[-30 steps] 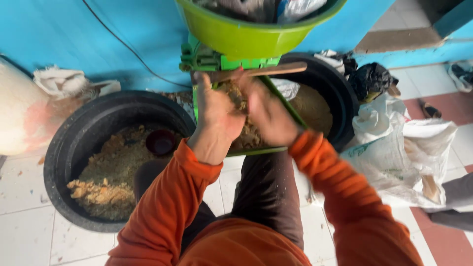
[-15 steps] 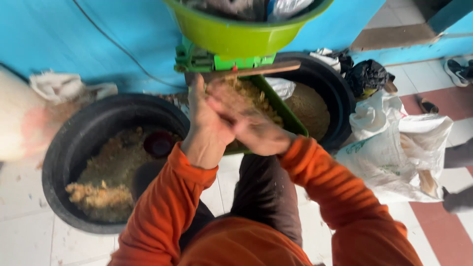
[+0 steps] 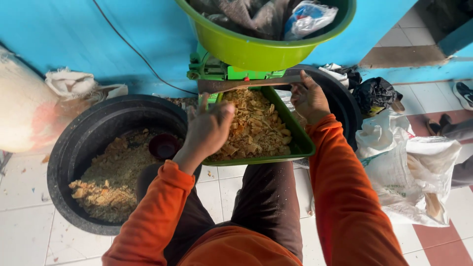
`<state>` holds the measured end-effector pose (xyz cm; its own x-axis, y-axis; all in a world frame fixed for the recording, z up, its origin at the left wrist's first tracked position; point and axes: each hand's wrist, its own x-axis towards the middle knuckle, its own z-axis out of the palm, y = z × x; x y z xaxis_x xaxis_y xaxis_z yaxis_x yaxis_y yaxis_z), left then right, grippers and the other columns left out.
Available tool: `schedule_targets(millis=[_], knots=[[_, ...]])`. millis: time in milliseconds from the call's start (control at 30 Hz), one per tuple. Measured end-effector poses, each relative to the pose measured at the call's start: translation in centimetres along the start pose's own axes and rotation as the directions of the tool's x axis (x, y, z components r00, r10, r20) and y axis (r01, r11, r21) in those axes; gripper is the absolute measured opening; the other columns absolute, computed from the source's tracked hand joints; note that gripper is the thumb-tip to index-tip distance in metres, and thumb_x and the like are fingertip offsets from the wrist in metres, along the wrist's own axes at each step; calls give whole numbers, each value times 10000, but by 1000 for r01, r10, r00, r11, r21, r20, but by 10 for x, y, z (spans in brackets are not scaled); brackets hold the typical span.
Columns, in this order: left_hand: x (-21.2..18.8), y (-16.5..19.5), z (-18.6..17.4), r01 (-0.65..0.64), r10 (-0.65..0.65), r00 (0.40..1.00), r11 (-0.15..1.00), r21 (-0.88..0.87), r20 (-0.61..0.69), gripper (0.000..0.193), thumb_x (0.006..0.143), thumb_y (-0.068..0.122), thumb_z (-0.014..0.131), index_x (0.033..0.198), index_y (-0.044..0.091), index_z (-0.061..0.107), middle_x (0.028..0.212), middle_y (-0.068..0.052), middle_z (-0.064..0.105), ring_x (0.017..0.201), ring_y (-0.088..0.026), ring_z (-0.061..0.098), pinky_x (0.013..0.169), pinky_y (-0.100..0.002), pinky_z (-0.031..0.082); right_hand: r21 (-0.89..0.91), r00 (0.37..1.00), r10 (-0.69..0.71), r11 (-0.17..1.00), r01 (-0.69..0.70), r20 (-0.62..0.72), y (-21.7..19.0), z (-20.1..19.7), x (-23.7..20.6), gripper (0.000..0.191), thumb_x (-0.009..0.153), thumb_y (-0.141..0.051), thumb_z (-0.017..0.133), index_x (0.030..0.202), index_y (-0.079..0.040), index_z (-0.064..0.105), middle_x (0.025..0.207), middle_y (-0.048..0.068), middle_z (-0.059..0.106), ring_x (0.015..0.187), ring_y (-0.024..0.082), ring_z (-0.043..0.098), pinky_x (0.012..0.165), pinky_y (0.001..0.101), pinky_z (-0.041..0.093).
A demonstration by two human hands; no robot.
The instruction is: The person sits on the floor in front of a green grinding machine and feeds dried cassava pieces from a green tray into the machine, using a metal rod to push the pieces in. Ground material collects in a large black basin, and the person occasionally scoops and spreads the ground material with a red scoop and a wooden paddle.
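A green rectangular tray (image 3: 295, 135) full of pale dried chips (image 3: 256, 125) rests on my lap under a green machine (image 3: 212, 69). My left hand (image 3: 209, 130) is blurred over the tray's left edge, fingers curled just above the chips. I cannot see whether it holds any. My right hand (image 3: 309, 98) grips the tray's far right corner, and its fingertips touch the grey bar (image 3: 236, 84) at the machine's mouth. Both sleeves are orange.
A lime-green basin (image 3: 256, 49) with cloth and a plastic bag sits on the machine. A black tub (image 3: 74, 148) at my left holds crumbs and a small dark red bowl (image 3: 164, 145). Behind the tray is a second black tub (image 3: 345, 106). White sacks (image 3: 414, 167) lie at my right.
My hands were pressed together in the chips. Now they are apart: the right has gone to the tray's far right corner and the left has drawn back to the left edge.
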<state>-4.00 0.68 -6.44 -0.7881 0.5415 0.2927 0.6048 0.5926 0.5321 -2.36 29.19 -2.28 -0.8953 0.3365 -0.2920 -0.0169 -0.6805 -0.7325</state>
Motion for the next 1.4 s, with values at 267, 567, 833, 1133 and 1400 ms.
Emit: schedule_targets(millis=[267, 567, 833, 1133, 1400], knots=[[-14, 5, 7, 11, -12, 1000, 992, 126, 7, 549, 1089, 475, 316, 1221, 110, 705, 1319, -102, 656, 1432, -488, 394, 1111, -788, 212, -221, 765, -581, 736, 639, 276, -12, -15, -33, 191, 1112, -134, 624, 1245, -65, 505, 1088, 120, 675, 836, 154, 643, 731, 280, 543], [-11, 6, 2, 60, -87, 980, 986, 154, 178, 610, 1069, 519, 248, 1298, 115, 643, 1404, -99, 593, 1487, -512, 270, 1140, -771, 170, -409, 519, -749, 357, 840, 412, 1, -13, -112, 283, 1237, -123, 602, 1266, -66, 327, 1080, 180, 695, 748, 180, 672, 673, 265, 539], [-11, 1, 9, 73, -93, 982, 989, 128, 163, 633, 1056, 519, 241, 1338, 112, 636, 1444, -104, 570, 1476, -514, 261, 1141, -772, 138, -664, 427, -642, -175, 727, 637, 15, 7, -121, 299, 1217, -89, 584, 1185, 28, 310, 1035, 157, 717, 829, 165, 718, 757, 262, 583], [-13, 3, 5, 55, -70, 989, 992, 114, 130, 562, 1054, 449, 307, 1160, 121, 750, 1398, -111, 625, 1437, -523, 323, 1143, -756, 174, -736, 456, -669, -205, 646, 587, 35, 25, -135, 317, 1096, -60, 669, 1194, 55, 391, 972, 164, 722, 775, 176, 736, 675, 263, 557], [-13, 3, 5, 4, -12, 998, 992, 129, 60, 514, 1076, 421, 352, 1135, 107, 755, 1338, -97, 677, 1413, -464, 435, 1127, -753, 242, -688, 389, -661, -272, 673, 642, 47, 29, -135, 316, 1087, -68, 667, 1148, 55, 383, 984, 153, 707, 768, 163, 723, 663, 262, 558]])
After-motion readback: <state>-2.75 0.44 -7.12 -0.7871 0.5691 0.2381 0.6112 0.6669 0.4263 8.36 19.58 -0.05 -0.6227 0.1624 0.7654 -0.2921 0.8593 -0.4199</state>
